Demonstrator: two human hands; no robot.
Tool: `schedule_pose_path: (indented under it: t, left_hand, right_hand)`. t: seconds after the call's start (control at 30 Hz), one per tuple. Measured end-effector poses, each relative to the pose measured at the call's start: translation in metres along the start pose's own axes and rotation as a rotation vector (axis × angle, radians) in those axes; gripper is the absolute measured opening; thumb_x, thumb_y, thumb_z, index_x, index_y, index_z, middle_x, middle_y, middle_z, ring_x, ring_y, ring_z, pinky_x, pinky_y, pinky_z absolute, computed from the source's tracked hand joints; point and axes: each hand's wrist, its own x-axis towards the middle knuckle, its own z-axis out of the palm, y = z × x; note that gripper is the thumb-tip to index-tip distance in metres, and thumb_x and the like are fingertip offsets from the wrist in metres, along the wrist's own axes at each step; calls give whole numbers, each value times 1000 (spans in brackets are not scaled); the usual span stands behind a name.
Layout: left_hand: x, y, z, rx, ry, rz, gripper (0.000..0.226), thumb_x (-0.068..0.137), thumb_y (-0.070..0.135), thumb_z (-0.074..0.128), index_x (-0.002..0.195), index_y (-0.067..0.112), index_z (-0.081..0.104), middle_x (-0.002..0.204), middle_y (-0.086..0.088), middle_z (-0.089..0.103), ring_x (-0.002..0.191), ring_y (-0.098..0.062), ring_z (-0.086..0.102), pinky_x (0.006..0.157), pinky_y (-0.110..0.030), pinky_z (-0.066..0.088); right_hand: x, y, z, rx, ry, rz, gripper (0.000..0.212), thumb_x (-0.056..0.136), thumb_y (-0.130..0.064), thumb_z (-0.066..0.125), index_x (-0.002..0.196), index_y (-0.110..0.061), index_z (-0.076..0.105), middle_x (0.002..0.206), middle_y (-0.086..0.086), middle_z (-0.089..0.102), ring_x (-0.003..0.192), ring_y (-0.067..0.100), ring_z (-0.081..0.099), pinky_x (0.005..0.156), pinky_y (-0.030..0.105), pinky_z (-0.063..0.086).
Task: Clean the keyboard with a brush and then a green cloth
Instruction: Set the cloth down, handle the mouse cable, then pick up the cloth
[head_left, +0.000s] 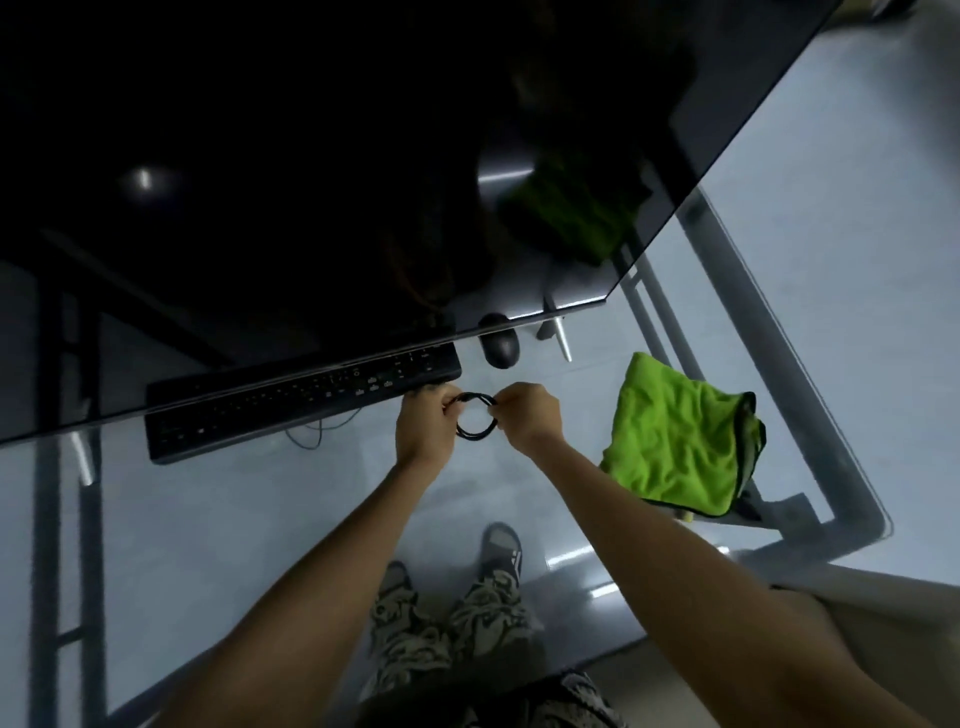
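Note:
A black keyboard (291, 410) lies on the glass desk, its far edge hidden under a large dark monitor. Just right of its near right corner, my left hand (423, 431) and my right hand (530, 415) both grip a small coil of black cable (475, 431), one hand on each side of the loop. A crumpled green cloth (675, 441) lies on the glass to the right of my hands. No brush shows in view.
The big dark monitor (311, 182) overhangs the desk's back and reflects the cloth. A black mouse (501, 345) sits beyond my hands. A thin cable (311, 434) trails from the keyboard. The glass desk edge (878, 519) and its grey frame run along the right.

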Motion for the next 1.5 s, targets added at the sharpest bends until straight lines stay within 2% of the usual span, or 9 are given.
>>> schedule_pose_path:
  t: [0.37, 0.57, 0.7, 0.87, 1.07, 1.2, 1.3, 1.4, 1.5]
  left_hand:
    - [3, 7, 15, 232, 168, 89, 36, 84, 14, 67, 120, 17, 65, 113, -4, 62, 107, -29, 53, 92, -41, 41]
    - [8, 61, 16, 243, 249, 255, 38, 81, 16, 70, 119, 13, 64, 112, -7, 60, 103, -30, 55, 88, -44, 42]
    - [20, 113, 32, 105, 160, 393, 34, 82, 9, 68, 116, 8, 64, 118, -9, 55, 103, -31, 56, 87, -40, 52]
    - [28, 168, 85, 104, -66, 318, 23, 88, 20, 61, 108, 9, 66, 110, -10, 64, 98, -31, 62, 80, -37, 48]
    - [-3, 177, 149, 87, -376, -115, 79, 74, 51, 75, 128, 3, 43, 128, -16, 56, 115, -33, 56, 88, -38, 47]
    - [-7, 188, 151, -258, -553, -286, 44, 78, 29, 78, 110, 3, 63, 114, -15, 68, 92, -25, 67, 78, -32, 53]
    - [-21, 205, 125, -406, -603, -135, 14, 87, 23, 69, 99, 17, 69, 104, -5, 72, 92, -18, 68, 78, -27, 51]
    - [-41, 214, 87, -488, -592, 25, 10, 90, 26, 65, 100, 24, 67, 104, 7, 71, 102, -13, 67, 88, -30, 51]
    - [-55, 218, 49, -523, -521, 111, 9, 92, 26, 62, 99, 27, 68, 103, 11, 71, 97, -7, 68, 83, -24, 53]
  right_hand:
    - [11, 6, 1, 4, 48, -115, 35, 79, -21, 69, 111, -14, 58, 106, 11, 61, 103, 28, 57, 81, 40, 53]
    - [-1, 18, -65, 151, 50, -92, 29, 83, -33, 67, 106, -15, 63, 94, 3, 65, 86, 17, 60, 70, 23, 43]
    - [-18, 63, -133, 300, 304, -47, 15, 85, -23, 64, 92, -11, 69, 86, 2, 69, 82, 18, 63, 67, 21, 39]
    - [-41, 147, -207, 443, 577, 156, 17, 87, -22, 59, 93, -11, 70, 87, -1, 68, 84, 16, 61, 75, 25, 43]
    - [-59, 213, -219, 538, 641, 300, 15, 85, -18, 56, 94, -14, 68, 89, -2, 68, 85, 15, 61, 73, 25, 42]
    - [-62, 224, -216, 549, 625, 311, 15, 87, -19, 54, 96, -16, 66, 87, -5, 64, 81, 11, 58, 73, 24, 41]
    - [-62, 229, -215, 559, 624, 325, 18, 88, -16, 52, 98, -16, 66, 92, -3, 66, 85, 14, 58, 75, 26, 44]
    - [-61, 231, -208, 562, 591, 330, 27, 86, -9, 47, 103, -15, 66, 101, 3, 69, 73, 16, 58, 67, 26, 45]
    - [-57, 224, -195, 536, 502, 328, 33, 86, -6, 43, 112, -13, 63, 105, 8, 67, 65, 17, 55, 57, 26, 42]
